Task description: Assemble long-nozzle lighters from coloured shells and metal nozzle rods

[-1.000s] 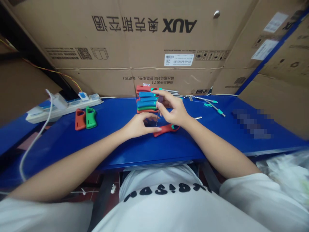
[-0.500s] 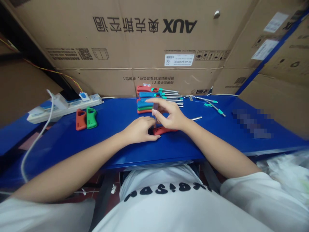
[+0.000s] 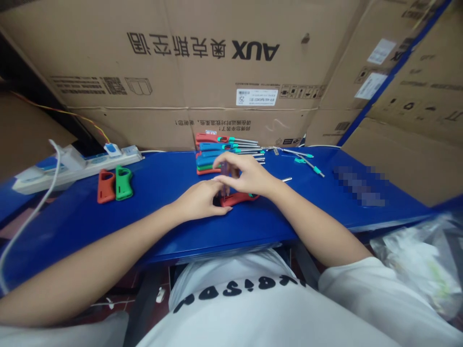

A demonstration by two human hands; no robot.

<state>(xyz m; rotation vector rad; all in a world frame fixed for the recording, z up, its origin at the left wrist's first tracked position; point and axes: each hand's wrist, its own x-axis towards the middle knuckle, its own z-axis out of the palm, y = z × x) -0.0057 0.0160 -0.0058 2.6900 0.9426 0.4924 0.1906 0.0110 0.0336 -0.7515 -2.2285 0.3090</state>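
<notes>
A red lighter with a long metal tube (image 3: 238,198) lies on the blue table in front of me. My left hand (image 3: 198,200) steadies its handle end, thumb along the near side and fingers curled round it. Above that end, my right hand (image 3: 249,176) grips an upright slim tool that looks like a screwdriver (image 3: 224,169), its tip down on the red handle. The fingers partly cover the tool. Just beyond my hands is a pile of long lighters (image 3: 213,146) in red, blue and green, tubes pointing right.
One red handle (image 3: 106,188) and one green handle (image 3: 124,184) lie at the left, near a white power strip (image 3: 77,166) with cables. Metal tubes with teal parts (image 3: 311,166) lie at the back right. Cardboard (image 3: 202,77) walls the back; a plastic bag (image 3: 423,260) sits at right.
The whole view has shifted slightly, so things appear further left and a little lower. My right hand tilts a little on the tool; both hands keep their hold on the same things.
</notes>
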